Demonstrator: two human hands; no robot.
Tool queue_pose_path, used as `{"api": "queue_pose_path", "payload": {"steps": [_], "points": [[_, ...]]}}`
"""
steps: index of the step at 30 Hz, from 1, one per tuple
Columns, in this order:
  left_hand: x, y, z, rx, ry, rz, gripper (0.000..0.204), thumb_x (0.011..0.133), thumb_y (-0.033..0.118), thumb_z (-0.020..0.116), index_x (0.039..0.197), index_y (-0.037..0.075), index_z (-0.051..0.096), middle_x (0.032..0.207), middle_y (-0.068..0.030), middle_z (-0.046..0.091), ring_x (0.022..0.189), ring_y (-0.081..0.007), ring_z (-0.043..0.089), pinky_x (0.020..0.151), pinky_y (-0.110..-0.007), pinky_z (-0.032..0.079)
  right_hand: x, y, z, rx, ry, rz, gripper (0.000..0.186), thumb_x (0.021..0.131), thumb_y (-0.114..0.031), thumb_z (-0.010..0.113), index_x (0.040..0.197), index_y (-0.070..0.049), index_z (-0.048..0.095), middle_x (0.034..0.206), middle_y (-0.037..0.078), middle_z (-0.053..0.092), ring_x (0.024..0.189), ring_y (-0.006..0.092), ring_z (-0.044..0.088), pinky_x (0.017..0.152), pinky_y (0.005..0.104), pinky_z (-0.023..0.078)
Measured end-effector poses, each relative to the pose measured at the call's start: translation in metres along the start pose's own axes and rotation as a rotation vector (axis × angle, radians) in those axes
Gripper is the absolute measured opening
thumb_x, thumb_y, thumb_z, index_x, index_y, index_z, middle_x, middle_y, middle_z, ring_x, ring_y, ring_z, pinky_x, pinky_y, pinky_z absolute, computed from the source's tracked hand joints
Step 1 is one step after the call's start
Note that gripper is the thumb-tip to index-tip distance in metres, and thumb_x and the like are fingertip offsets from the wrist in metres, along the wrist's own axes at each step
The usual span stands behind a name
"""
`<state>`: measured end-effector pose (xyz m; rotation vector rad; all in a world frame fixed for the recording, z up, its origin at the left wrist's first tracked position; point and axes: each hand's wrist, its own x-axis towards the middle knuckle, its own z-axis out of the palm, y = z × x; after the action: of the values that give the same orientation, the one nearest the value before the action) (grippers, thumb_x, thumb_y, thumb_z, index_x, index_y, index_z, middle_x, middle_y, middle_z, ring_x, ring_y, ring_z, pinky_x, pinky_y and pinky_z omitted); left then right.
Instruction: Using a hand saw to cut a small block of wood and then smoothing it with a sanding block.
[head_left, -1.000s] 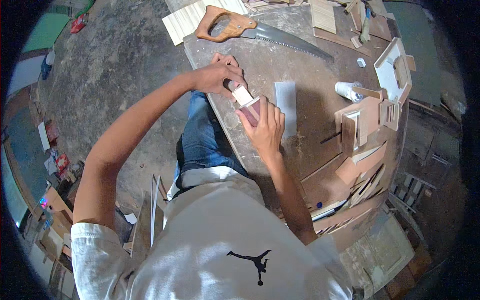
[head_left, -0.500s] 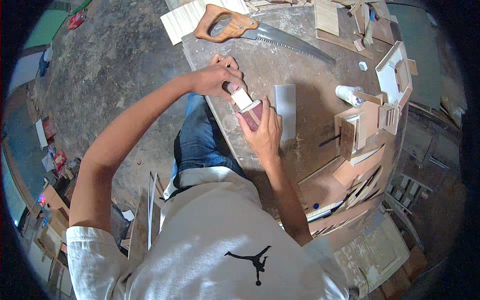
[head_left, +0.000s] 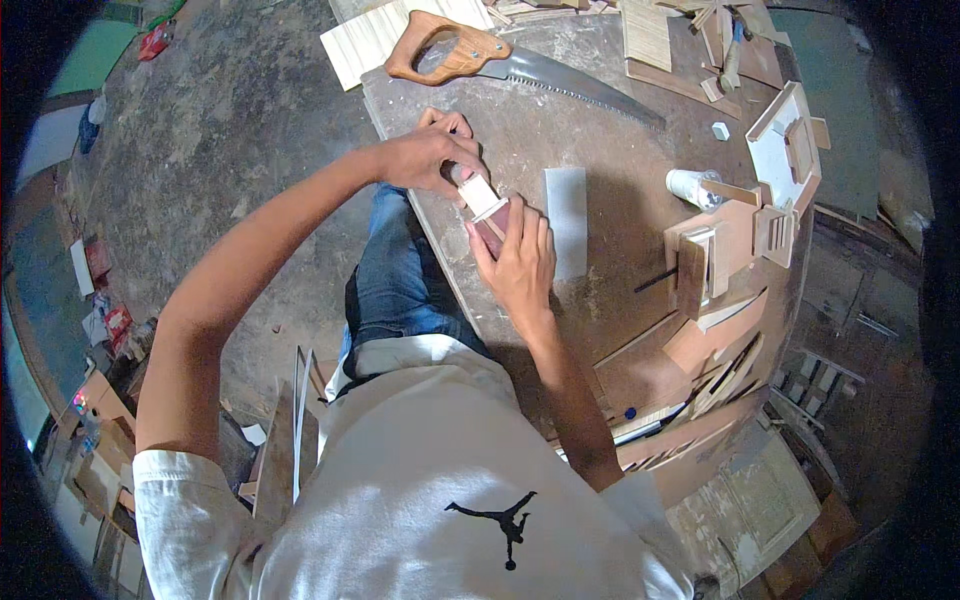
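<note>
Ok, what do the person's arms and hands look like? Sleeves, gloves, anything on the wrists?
Left hand and right hand: no gloves, no watch or band visible. Short white left sleeve, ending above the elbow. White shirt, black figure on its front.

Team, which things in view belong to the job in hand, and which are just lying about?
In hand:
- pale wood piece, gripped by the left hand
- dark red block, in the right hand

Apparently lying about, untouched:
- handsaw
- white rectangular sheet
- white cup
- small white block
</note>
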<state>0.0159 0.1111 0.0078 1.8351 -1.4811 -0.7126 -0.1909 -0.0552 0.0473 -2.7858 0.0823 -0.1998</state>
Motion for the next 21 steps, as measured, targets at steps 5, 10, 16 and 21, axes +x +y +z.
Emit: {"api": "queue_pose_path", "payload": {"steps": [5, 10, 16, 21], "points": [[-0.002, -0.004, 0.001, 0.019, 0.02, 0.045, 0.05, 0.074, 0.042, 0.086, 0.12, 0.023, 0.077, 0.094, 0.0091, 0.061, 0.113, -0.0213, 0.048, 0.1, -0.043, 0.027, 0.003, 0.004, -0.006, -0.002, -0.015, -0.03, 0.067, 0.089, -0.042, 0.079, 0.129, 0.007, 0.056, 0.108, 0.02, 0.06, 0.097, 0.0366, 0.059, 0.082, 0.0466, 0.049], [0.001, -0.007, 0.003, 0.001, -0.004, 0.028, 0.049, 0.075, 0.041, 0.085, 0.119, 0.022, 0.077, 0.087, 0.0065, 0.057, 0.107, -0.0207, 0.049, 0.097, -0.043, 0.027, 0.022, 0.001, 0.011, 0.015, 0.02, -0.025, 0.063, 0.087, -0.039, 0.082, 0.124, 0.006, 0.058, 0.103, 0.02, 0.06, 0.095, 0.0382, 0.059, 0.083, 0.0473, 0.05], [-0.001, -0.004, 0.005, 0.019, -0.022, 0.003, 0.056, 0.072, 0.037, 0.086, 0.126, 0.024, 0.076, 0.082, 0.0057, 0.048, 0.099, -0.0187, 0.047, 0.095, -0.04, 0.028, 0.013, 0.004, 0.003, 0.023, 0.026, -0.063, 0.064, 0.086, -0.039, 0.083, 0.124, 0.007, 0.059, 0.105, 0.021, 0.061, 0.096, 0.0382, 0.06, 0.083, 0.0469, 0.048], [0.006, -0.005, 0.001, -0.012, -0.053, -0.004, 0.058, 0.07, 0.037, 0.086, 0.126, 0.024, 0.076, 0.081, 0.0053, 0.048, 0.098, -0.0184, 0.047, 0.095, -0.04, 0.028, 0.025, 0.001, 0.008, -0.017, 0.038, -0.052, 0.065, 0.085, -0.039, 0.084, 0.125, 0.006, 0.06, 0.102, 0.02, 0.059, 0.093, 0.038, 0.058, 0.082, 0.0474, 0.047]]}}
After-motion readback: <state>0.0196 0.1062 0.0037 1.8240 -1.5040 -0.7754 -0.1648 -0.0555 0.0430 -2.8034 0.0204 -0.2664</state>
